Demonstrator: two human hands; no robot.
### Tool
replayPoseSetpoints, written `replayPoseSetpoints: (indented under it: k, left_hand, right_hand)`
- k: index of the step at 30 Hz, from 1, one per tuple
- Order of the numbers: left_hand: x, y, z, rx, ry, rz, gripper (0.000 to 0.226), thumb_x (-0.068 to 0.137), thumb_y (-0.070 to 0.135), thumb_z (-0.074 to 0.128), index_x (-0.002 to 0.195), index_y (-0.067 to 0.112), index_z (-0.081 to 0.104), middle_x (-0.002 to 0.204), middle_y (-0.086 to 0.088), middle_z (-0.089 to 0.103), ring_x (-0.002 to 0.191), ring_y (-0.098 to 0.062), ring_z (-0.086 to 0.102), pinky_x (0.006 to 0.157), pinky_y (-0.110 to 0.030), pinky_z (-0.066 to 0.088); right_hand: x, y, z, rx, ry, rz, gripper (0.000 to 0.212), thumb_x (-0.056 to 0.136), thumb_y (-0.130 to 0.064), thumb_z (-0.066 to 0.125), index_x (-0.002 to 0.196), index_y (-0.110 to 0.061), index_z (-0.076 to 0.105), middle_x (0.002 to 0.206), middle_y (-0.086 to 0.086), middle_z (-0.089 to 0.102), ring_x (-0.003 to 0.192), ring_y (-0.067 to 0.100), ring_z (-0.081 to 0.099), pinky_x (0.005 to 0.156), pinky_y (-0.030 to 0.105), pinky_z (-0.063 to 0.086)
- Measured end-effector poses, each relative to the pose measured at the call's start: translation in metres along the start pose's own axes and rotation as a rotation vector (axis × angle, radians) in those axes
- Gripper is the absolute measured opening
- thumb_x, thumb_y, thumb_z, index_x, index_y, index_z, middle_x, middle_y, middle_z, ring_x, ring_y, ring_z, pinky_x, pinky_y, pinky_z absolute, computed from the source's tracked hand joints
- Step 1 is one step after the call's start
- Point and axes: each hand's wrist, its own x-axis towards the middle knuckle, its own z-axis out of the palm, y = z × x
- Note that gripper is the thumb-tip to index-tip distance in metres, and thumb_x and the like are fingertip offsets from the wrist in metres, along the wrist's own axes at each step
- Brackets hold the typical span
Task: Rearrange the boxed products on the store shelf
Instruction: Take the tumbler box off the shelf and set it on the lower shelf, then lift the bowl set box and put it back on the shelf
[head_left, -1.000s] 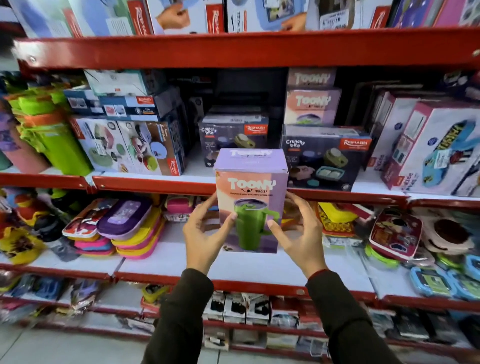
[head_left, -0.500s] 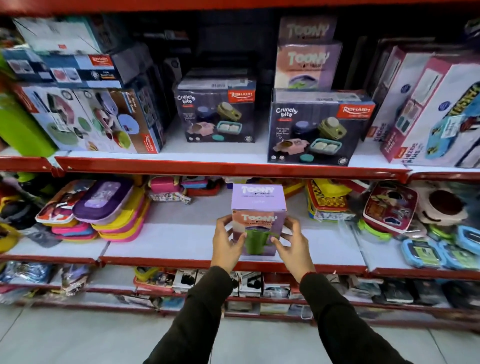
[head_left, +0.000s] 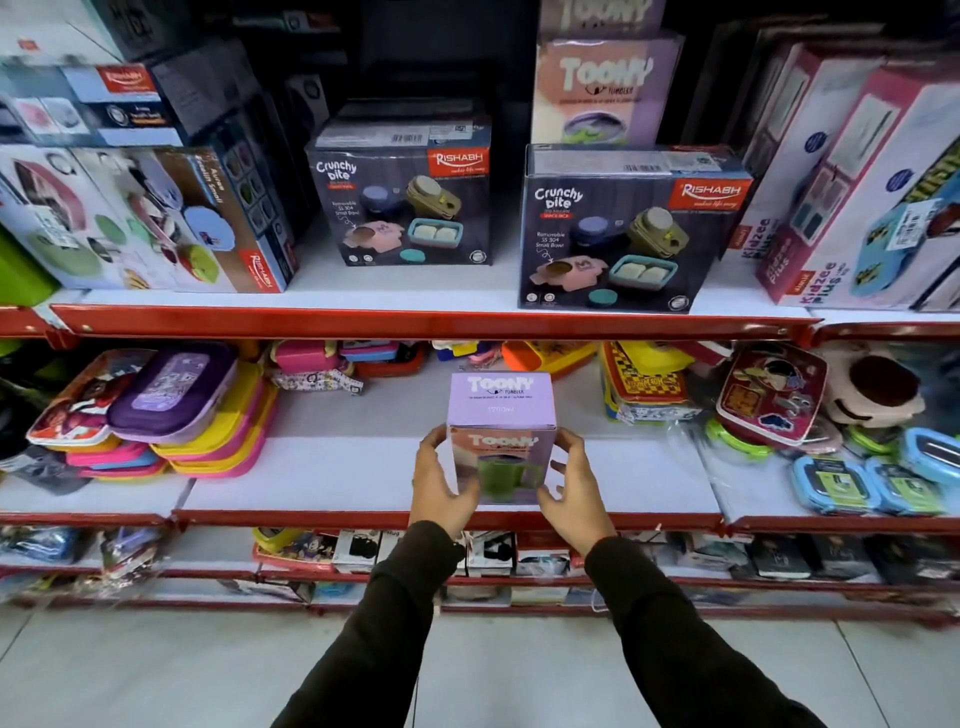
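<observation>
Red-edged store shelving (head_left: 436, 323) with white decks fills the view. The landmark is the Toony tumbler box (head_left: 501, 436), lilac on top with a green mug printed on its front, standing upright at the front edge of the middle deck (head_left: 322, 483). On the deck above it, up and to the right, sits a dark Crunchy Bite box (head_left: 631, 234); a second Crunchy Bite box (head_left: 402, 192) lies up and to the left, set further back. Behind the right-hand one stands another Toony tumbler box (head_left: 605, 88). Left of the landmark, on the same deck, lies a stack of flat lunch boxes (head_left: 171, 415) in purple, yellow and pink. The left hand (head_left: 441, 480) grips the landmark box's left side and the right hand (head_left: 569, 483) its right side; the hands are kept apart by the box clamped between them. Both sleeves are dark.
</observation>
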Motion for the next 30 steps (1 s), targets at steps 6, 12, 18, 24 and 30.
replayPoseSetpoints:
  k: [6, 12, 18, 24, 30]
  left_hand:
    - [0.002, 0.05, -0.02, -0.016, 0.367, 0.443, 0.056, 0.085, 0.022, 0.061, 0.139, 0.026, 0.046, 0.141, 0.007, 0.048, 0.136, -0.019, 0.043, 0.114, -0.051, 0.038]
    - [0.027, 0.155, -0.008, -0.052, 0.371, 0.774, 0.051, 0.093, 0.027, 0.057, 0.143, 0.021, 0.045, 0.145, 0.0, 0.047, 0.139, -0.016, 0.04, 0.117, -0.032, 0.033]
    - [0.056, 0.217, 0.018, -0.037, 0.028, 0.524, 0.076, 0.101, 0.029, 0.056, 0.162, 0.015, 0.014, 0.171, -0.005, 0.018, 0.159, -0.022, 0.015, 0.13, -0.037, 0.012]
    - [0.062, 0.226, 0.027, -0.008, -0.07, 0.456, 0.056, 0.107, 0.017, 0.042, 0.16, 0.013, 0.025, 0.164, -0.009, 0.036, 0.153, -0.023, 0.032, 0.127, -0.033, 0.022]
    - [0.054, 0.241, 0.006, -0.073, 0.019, 0.537, 0.048, 0.108, 0.025, 0.043, 0.156, 0.025, 0.036, 0.143, 0.004, 0.044, 0.126, 0.001, 0.044, 0.096, 0.01, 0.024]
  right_hand:
    - [0.001, -0.043, -0.04, -0.005, 0.293, -0.216, 0.067, 0.088, 0.003, 0.063, 0.137, -0.04, 0.046, 0.139, -0.009, 0.048, 0.116, -0.006, 0.053, 0.095, 0.03, 0.054]
    - [0.028, -0.123, -0.086, 0.02, 0.686, -0.559, 0.049, 0.082, 0.001, 0.055, 0.127, -0.018, 0.058, 0.125, -0.014, 0.048, 0.121, 0.013, 0.054, 0.108, 0.025, 0.043]
    - [0.061, -0.16, -0.138, 0.104, 0.626, -0.272, 0.069, 0.099, -0.005, 0.053, 0.161, -0.021, 0.026, 0.17, 0.006, 0.023, 0.158, 0.02, 0.02, 0.125, 0.028, 0.015]
    - [0.066, -0.156, -0.16, 0.048, 0.454, -0.182, 0.058, 0.102, -0.006, 0.054, 0.158, -0.013, 0.039, 0.155, 0.012, 0.052, 0.145, 0.027, 0.048, 0.118, 0.032, 0.035]
    - [0.047, -0.177, -0.176, 0.035, 0.533, -0.297, 0.049, 0.097, -0.014, 0.067, 0.145, -0.018, 0.056, 0.134, 0.003, 0.066, 0.118, 0.013, 0.061, 0.085, 0.012, 0.047]
